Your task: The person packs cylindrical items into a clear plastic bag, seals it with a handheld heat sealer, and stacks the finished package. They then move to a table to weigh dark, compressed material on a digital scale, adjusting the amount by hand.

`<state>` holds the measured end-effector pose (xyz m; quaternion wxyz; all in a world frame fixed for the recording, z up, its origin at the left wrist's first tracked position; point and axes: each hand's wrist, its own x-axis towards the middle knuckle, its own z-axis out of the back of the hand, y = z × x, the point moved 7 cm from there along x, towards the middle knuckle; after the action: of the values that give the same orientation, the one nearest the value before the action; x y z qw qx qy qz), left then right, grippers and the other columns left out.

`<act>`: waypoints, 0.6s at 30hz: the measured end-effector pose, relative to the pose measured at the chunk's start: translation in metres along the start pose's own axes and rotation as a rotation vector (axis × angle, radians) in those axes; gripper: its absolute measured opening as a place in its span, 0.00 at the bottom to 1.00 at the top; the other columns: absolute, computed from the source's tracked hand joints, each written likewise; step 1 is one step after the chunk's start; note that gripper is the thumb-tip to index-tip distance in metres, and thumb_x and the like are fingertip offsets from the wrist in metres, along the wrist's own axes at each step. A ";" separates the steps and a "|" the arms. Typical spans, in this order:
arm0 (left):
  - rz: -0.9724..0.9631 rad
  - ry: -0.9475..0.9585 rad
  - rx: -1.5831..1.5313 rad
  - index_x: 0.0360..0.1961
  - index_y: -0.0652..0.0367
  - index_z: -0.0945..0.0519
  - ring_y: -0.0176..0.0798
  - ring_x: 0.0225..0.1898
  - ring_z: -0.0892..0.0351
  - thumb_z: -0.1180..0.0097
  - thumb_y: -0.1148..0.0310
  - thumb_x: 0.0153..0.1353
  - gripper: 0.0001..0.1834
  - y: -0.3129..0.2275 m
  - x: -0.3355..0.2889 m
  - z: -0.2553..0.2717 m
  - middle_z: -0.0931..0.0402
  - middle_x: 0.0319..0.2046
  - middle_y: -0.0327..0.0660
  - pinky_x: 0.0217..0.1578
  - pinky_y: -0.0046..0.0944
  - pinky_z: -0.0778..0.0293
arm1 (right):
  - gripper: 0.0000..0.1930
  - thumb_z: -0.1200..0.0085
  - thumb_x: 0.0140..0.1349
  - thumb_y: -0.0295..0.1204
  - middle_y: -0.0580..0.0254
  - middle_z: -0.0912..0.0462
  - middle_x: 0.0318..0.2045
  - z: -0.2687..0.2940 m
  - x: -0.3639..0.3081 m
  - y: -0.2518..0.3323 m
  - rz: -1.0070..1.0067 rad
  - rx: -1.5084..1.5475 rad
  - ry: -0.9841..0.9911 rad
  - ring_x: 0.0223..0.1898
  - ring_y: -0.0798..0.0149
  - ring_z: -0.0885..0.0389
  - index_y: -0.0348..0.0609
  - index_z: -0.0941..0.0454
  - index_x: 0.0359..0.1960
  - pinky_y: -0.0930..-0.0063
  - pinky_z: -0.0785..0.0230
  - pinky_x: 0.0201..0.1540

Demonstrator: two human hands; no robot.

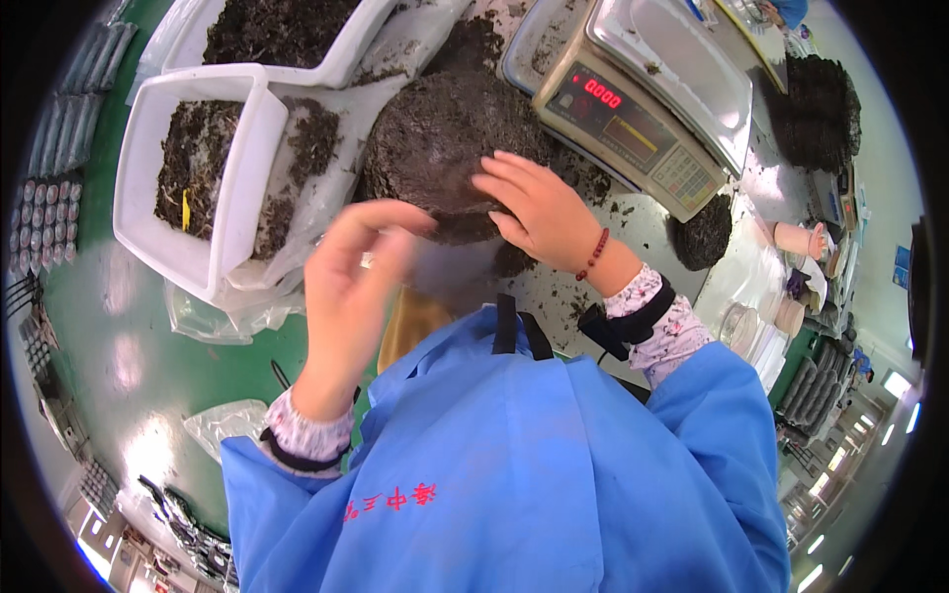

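A thick, round, dark brown-black cake of what looks like dried seaweed [445, 138] lies on the table in front of me. My right hand [542, 212] rests on its near right side, fingers stretched out and apart, with nothing held in them. At the near left edge of the cake is my left hand [351, 282], bent at the fingers and smeared by motion. One of its fingertips reaches the cake's rim; whether it grips anything cannot be made out.
Left of the cake, a white plastic tub [262, 148] holds dark loose scraps and a small yellow piece. Another white tub [346, 49] of scraps stands behind it. A digital scale [633, 133] with a metal pan sits at the right. More dark cakes [813, 114] lie beyond it.
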<state>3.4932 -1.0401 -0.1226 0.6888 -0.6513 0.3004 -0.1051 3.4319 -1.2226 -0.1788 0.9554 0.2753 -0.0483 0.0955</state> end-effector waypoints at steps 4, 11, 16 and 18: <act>-0.212 -0.298 0.387 0.52 0.61 0.24 0.35 0.50 0.27 0.47 0.71 0.63 0.16 0.059 0.031 0.045 0.26 0.49 0.41 0.50 0.33 0.33 | 0.12 0.48 0.61 0.27 0.55 0.20 0.35 0.025 -0.006 -0.006 -0.242 0.270 -0.209 0.39 0.62 0.21 0.38 0.23 0.46 0.71 0.29 0.45; -0.294 -0.279 0.971 0.66 0.64 0.41 0.58 0.62 0.42 0.33 0.53 0.50 0.47 0.081 0.069 0.013 0.39 0.61 0.54 0.62 0.52 0.45 | 0.14 0.51 0.69 0.35 0.70 0.23 0.29 0.111 -0.066 -0.058 -0.612 0.501 -0.999 0.22 0.75 0.32 0.36 0.25 0.46 0.79 0.37 0.25; -0.283 -0.303 0.968 0.66 0.61 0.41 0.58 0.63 0.44 0.31 0.58 0.45 0.49 0.078 0.067 0.008 0.40 0.62 0.52 0.62 0.55 0.45 | 0.11 0.51 0.69 0.35 0.70 0.20 0.35 0.151 -0.099 -0.119 -0.718 1.107 -1.478 0.28 0.76 0.23 0.40 0.25 0.44 0.84 0.34 0.23; -0.273 -0.295 0.935 0.65 0.60 0.40 0.57 0.63 0.44 0.30 0.63 0.44 0.47 0.070 0.064 0.002 0.40 0.61 0.50 0.63 0.54 0.47 | 0.11 0.51 0.69 0.34 0.64 0.21 0.37 0.155 -0.120 -0.163 -0.591 1.281 -1.624 0.33 0.69 0.22 0.39 0.26 0.45 0.74 0.28 0.31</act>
<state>3.5282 -1.0634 -0.2074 0.9218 -0.3144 0.0328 -0.2244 3.3421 -1.4596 -0.1496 0.3008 0.7064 -0.5412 -0.3431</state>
